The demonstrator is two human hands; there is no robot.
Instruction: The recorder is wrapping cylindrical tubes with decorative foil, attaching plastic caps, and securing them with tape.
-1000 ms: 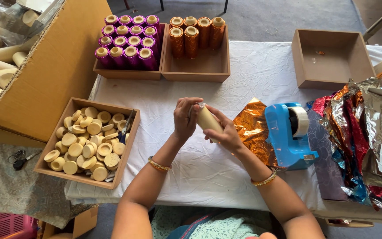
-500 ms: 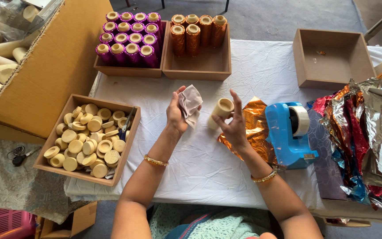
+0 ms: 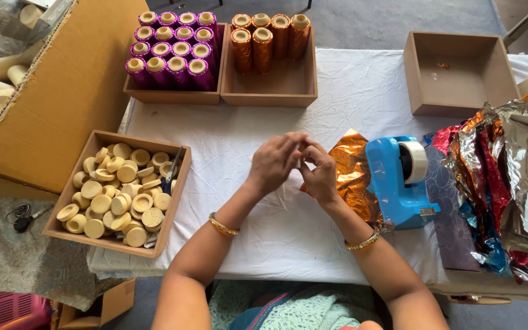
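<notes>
Orange foil lies on the white cloth of the desk, in the middle of the frame, just left of the blue tape holder. The left hand and the right hand meet right beside it, fingertips touching. Half a second ago the hands were apart: the left one held a small crumpled sheet and the right one held a small tan tube. Now both hands have come together and are cupped and pressed close, and the tube and sheet are hidden inside them. I cannot tell just what each hand pinches. It looks like the sheet is being put around the tube.

At the lower left a wooden box is full of tan caps. At the top, one tray holds purple wrapped tubes and the next holds orange wrapped tubes. An open brown box sits at the upper right. Shiny red and silver foil sheets pile at the right edge.
</notes>
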